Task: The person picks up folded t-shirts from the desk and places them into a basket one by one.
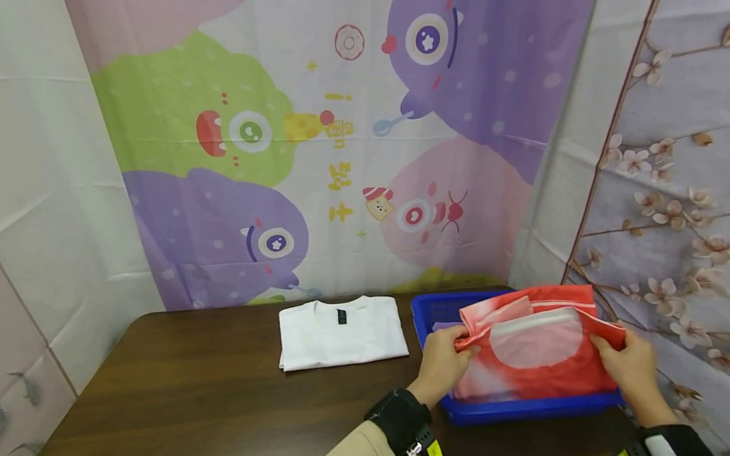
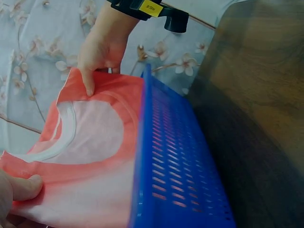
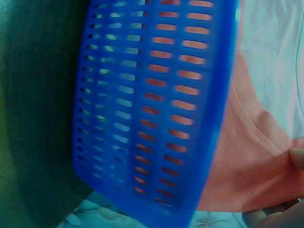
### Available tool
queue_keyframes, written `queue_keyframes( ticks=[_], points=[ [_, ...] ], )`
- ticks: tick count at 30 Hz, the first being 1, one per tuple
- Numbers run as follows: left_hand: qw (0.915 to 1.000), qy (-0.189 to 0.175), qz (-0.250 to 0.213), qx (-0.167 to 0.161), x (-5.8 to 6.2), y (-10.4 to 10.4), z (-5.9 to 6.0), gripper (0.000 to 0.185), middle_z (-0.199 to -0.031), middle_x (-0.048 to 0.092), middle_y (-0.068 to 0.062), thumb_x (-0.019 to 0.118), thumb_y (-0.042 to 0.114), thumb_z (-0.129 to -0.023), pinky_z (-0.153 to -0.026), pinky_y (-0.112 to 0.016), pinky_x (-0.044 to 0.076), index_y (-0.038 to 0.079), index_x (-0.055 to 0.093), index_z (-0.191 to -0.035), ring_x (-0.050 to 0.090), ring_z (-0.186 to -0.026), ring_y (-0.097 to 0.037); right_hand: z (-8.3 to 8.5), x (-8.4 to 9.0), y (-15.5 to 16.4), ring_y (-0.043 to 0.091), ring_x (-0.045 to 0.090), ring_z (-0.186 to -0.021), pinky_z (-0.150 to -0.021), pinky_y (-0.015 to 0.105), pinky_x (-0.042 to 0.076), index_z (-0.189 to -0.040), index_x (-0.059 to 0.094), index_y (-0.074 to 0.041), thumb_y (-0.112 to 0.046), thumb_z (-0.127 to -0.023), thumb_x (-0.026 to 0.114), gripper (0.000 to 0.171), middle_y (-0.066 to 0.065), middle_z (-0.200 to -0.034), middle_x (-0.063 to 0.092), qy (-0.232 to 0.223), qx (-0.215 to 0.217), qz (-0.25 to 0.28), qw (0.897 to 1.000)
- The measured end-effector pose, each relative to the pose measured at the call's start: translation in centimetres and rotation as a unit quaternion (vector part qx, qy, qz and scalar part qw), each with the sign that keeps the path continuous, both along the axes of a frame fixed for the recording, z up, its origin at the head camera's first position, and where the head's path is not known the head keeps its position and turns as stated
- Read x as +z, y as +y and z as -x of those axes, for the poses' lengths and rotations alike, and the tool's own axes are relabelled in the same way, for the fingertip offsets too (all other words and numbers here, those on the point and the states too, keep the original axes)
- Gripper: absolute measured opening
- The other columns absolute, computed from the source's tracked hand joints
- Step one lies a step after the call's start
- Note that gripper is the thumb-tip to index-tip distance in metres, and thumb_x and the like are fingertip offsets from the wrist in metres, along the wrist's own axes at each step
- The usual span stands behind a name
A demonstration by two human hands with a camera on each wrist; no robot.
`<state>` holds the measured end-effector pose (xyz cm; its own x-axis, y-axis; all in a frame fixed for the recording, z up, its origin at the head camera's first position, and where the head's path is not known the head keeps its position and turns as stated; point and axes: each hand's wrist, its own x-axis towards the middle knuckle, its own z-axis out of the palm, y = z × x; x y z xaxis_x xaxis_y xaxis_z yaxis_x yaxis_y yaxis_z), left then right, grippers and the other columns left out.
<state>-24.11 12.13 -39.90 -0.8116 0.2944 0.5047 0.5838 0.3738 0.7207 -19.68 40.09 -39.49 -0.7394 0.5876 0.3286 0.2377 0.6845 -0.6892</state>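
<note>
A red and white garment (image 1: 536, 348) lies over a blue slotted basket (image 1: 503, 410) at the right of the dark wooden table (image 1: 214, 397). My left hand (image 1: 443, 361) pinches its left edge, and my right hand (image 1: 628, 365) grips its right edge. In the left wrist view the garment (image 2: 90, 156) spreads beside the basket wall (image 2: 175, 161), with my right hand (image 2: 97, 54) on its far edge and my left thumb (image 2: 21, 187) on the near edge. The right wrist view shows the basket (image 3: 152, 104) from outside and the garment (image 3: 247, 161) held by my fingers (image 3: 297, 159).
A folded white T-shirt (image 1: 340, 333) lies on the table left of the basket. Cartoon-printed cloth (image 1: 343, 153) hangs behind the table and a blossom-printed cloth (image 1: 680, 199) hangs at the right. Bare tabletop stretches to the left and front.
</note>
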Motion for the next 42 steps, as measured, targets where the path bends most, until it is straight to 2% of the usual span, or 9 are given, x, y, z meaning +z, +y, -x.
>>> queue_keyframes(
  ticks=[3,6,13,19,23,30,35,39,42],
  points=[
    [0.9999,-0.012,0.004,0.001,-0.2,-0.1,0.0,0.014,-0.082,0.075,-0.006,0.075,0.006,-0.078,-0.06,-0.008,0.039,0.004,0.074,-0.092,0.054,-0.066,-0.002,0.2,-0.5,0.0,0.047,0.056,-0.086,-0.056,0.022,0.037,-0.113,0.053,0.019,-0.013,-0.091,0.06,0.04,0.043,-0.113,0.056,-0.01,0.002,0.01,1.0],
    [0.9998,-0.016,0.006,0.003,-0.3,-0.1,0.1,0.015,-0.083,0.076,-0.007,0.075,0.006,-0.078,-0.061,-0.009,0.04,0.004,0.074,-0.093,0.056,-0.066,-0.003,0.4,-0.8,0.0,0.05,0.055,-0.089,-0.059,0.027,0.039,-0.114,0.052,0.019,-0.013,-0.091,0.06,0.041,0.044,-0.114,0.055,-0.011,0.004,0.008,1.0],
    [0.9999,-0.015,0.005,0.006,-0.6,-0.3,0.2,0.014,-0.083,0.075,-0.008,0.074,0.005,-0.078,-0.061,-0.009,0.041,0.003,0.073,-0.092,0.058,-0.066,-0.005,0.8,-1.3,-0.4,0.052,0.056,-0.081,-0.057,0.033,0.041,-0.105,0.056,0.021,-0.009,-0.086,0.062,0.036,0.044,-0.101,0.059,0.009,0.015,-0.025,1.0],
    [0.9995,-0.023,0.003,0.023,-1.4,-0.8,0.4,0.013,-0.083,0.075,-0.009,0.073,0.003,-0.077,-0.061,-0.011,0.043,0.002,0.072,-0.09,0.06,-0.067,-0.008,1.1,-1.9,-1.2,0.052,0.056,-0.084,-0.064,0.041,0.042,-0.105,0.057,0.018,-0.01,-0.086,0.062,0.035,0.043,-0.104,0.058,0.008,0.017,-0.034,0.999],
    [0.9992,-0.023,0.004,0.033,-1.8,-1.1,0.7,0.016,-0.086,0.076,-0.01,0.071,0.002,-0.077,-0.061,-0.011,0.045,0.001,0.073,-0.094,0.064,-0.071,-0.01,1.3,-2.1,-1.6,0.048,0.056,-0.08,-0.064,0.039,0.042,-0.103,0.058,0.016,-0.009,-0.086,0.063,0.031,0.042,-0.102,0.059,0.014,0.023,-0.04,0.999],
    [0.998,-0.039,-0.034,0.036,-2.1,-2.2,1.3,0.018,-0.086,0.075,-0.014,0.067,-0.001,-0.082,-0.06,-0.01,0.047,-0.004,0.072,-0.099,0.065,-0.068,-0.012,1.8,-2.4,-2.3,0.047,0.057,-0.079,-0.063,0.038,0.042,-0.103,0.058,0.016,-0.01,-0.087,0.062,0.031,0.041,-0.099,0.06,0.013,0.049,-0.053,0.997],
    [0.9956,-0.054,-0.065,0.04,-2.4,-3.4,1.8,0.017,-0.091,0.075,-0.017,0.064,-0.004,-0.084,-0.067,-0.015,0.053,-0.006,0.071,-0.099,0.072,-0.076,-0.022,2.2,-2.9,-2.6,0.05,0.057,-0.081,-0.069,0.049,0.045,-0.102,0.059,0.015,-0.01,-0.086,0.063,0.03,0.041,-0.1,0.061,0.011,0.064,-0.065,0.996],
    [0.9942,-0.06,-0.074,0.05,-2.6,-4.6,1.9,0.014,-0.091,0.075,-0.017,0.064,-0.002,-0.085,-0.068,-0.017,0.054,-0.004,0.071,-0.098,0.072,-0.077,-0.023,2.4,-3.3,-2.9,0.05,0.056,-0.082,-0.075,0.057,0.045,-0.104,0.058,0.015,-0.01,-0.087,0.061,0.03,0.041,-0.101,0.06,-0.005,0.073,-0.068,0.995],
    [0.993,-0.066,-0.083,0.053,-2.8,-5.6,1.9,0.013,-0.09,0.075,-0.017,0.064,-0.001,-0.086,-0.068,-0.017,0.055,-0.004,0.071,-0.097,0.072,-0.077,-0.023,2.5,-3.4,-2.8,0.049,0.056,-0.083,-0.077,0.058,0.045,-0.107,0.057,0.016,-0.01,-0.088,0.059,0.032,0.041,-0.103,0.059,-0.017,0.069,-0.06,0.996]
  ],
)
